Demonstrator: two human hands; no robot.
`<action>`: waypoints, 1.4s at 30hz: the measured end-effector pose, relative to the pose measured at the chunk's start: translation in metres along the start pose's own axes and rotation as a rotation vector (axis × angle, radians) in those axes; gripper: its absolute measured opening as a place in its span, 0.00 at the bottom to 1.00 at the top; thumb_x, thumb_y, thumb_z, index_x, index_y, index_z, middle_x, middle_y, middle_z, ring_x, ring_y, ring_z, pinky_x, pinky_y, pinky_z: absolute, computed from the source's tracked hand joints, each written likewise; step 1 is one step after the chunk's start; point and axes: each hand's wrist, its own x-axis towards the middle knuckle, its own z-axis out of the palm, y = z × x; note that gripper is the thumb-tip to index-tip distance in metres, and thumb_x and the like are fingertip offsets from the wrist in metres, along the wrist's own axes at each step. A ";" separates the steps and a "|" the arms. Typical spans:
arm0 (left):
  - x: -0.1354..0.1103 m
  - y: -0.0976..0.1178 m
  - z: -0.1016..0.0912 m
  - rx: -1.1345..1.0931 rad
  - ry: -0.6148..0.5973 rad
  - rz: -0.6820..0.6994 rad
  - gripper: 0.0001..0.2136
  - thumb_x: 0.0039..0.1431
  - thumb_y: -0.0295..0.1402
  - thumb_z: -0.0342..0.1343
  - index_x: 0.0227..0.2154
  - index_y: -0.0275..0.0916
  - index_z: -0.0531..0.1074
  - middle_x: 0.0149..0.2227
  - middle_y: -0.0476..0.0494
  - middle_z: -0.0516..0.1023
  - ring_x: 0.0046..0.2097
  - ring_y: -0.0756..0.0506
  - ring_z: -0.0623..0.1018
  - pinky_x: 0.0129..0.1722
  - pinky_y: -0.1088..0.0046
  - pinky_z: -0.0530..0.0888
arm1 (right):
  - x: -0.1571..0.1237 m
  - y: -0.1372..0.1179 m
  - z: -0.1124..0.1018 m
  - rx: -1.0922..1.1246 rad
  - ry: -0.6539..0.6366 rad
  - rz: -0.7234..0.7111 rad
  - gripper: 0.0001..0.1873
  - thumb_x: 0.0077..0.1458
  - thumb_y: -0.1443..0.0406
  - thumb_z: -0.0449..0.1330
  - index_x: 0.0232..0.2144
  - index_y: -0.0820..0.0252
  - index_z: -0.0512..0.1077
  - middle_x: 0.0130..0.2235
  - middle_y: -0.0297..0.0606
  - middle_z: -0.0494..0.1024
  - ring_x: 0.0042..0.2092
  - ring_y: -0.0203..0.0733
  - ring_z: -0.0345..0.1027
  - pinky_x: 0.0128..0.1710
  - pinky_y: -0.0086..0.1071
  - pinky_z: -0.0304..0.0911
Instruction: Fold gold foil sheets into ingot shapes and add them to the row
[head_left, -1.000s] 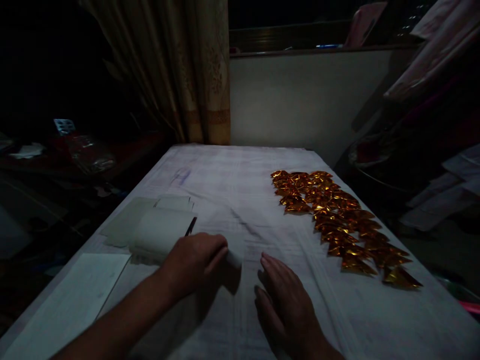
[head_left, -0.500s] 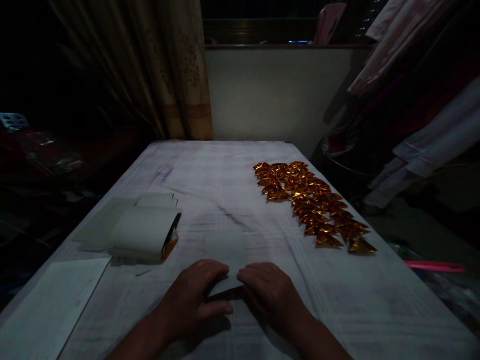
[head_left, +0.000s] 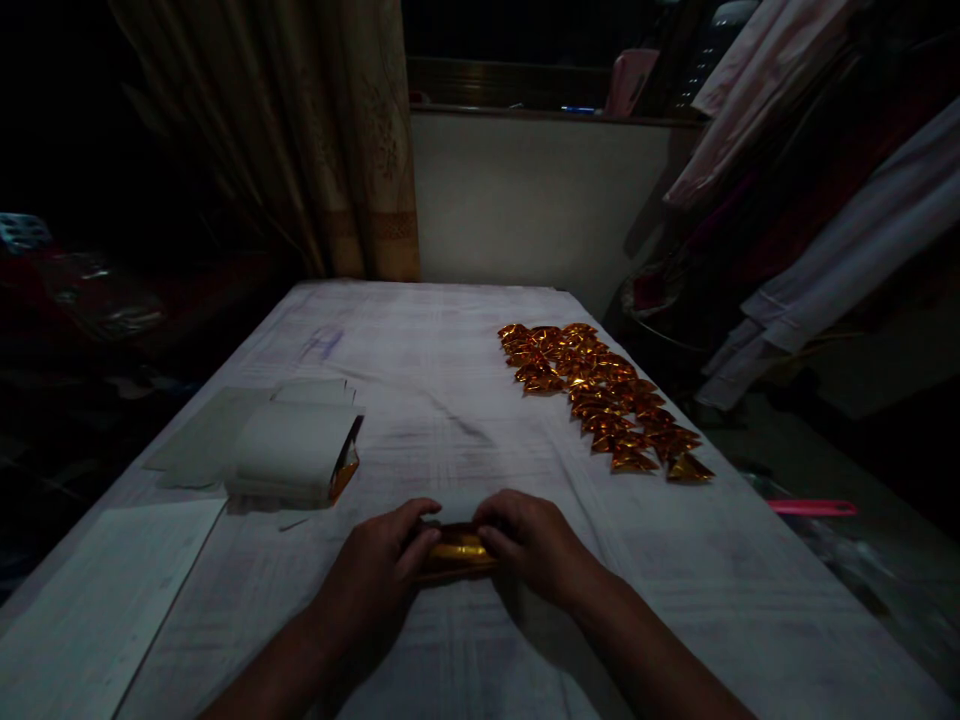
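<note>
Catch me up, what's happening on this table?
A person's left hand and right hand both grip a gold foil strip, folded low on the white-covered table. Finished gold foil triangles lie in rows to the right. A stack of foil sheets, white side up, sits to the left.

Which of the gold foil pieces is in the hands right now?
The long folded gold strip pinched between left hand and right hand; the other pieces are folded triangles lying untouched in rows at the right.
</note>
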 end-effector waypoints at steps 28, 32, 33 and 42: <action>0.033 -0.009 -0.017 0.310 -0.042 0.106 0.03 0.61 0.31 0.53 0.34 0.42 0.71 0.39 0.48 0.74 0.40 0.44 0.74 0.39 0.69 0.65 | 0.028 0.003 0.008 -0.376 0.081 -0.005 0.02 0.61 0.66 0.63 0.37 0.57 0.73 0.42 0.38 0.74 0.43 0.43 0.68 0.36 0.33 0.61; 0.033 -0.009 -0.017 0.314 -0.048 0.175 0.04 0.63 0.31 0.50 0.34 0.42 0.69 0.37 0.47 0.74 0.40 0.44 0.73 0.38 0.68 0.64 | 0.028 0.009 0.011 -0.330 0.148 -0.127 0.10 0.59 0.68 0.63 0.44 0.56 0.73 0.46 0.40 0.76 0.46 0.45 0.68 0.42 0.35 0.64; 0.033 -0.009 -0.017 0.320 -0.048 0.194 0.05 0.64 0.32 0.49 0.34 0.42 0.68 0.36 0.47 0.74 0.39 0.44 0.73 0.38 0.68 0.64 | 0.028 0.012 0.012 -0.310 0.162 -0.163 0.13 0.58 0.68 0.64 0.46 0.56 0.73 0.48 0.40 0.76 0.47 0.45 0.68 0.44 0.36 0.64; 0.040 -0.009 -0.012 0.017 0.033 0.123 0.10 0.57 0.40 0.54 0.39 0.42 0.72 0.34 0.49 0.78 0.35 0.45 0.77 0.35 0.70 0.69 | 0.034 0.028 0.013 -0.073 0.211 -0.138 0.03 0.54 0.69 0.65 0.30 0.56 0.75 0.32 0.32 0.78 0.36 0.39 0.70 0.38 0.31 0.61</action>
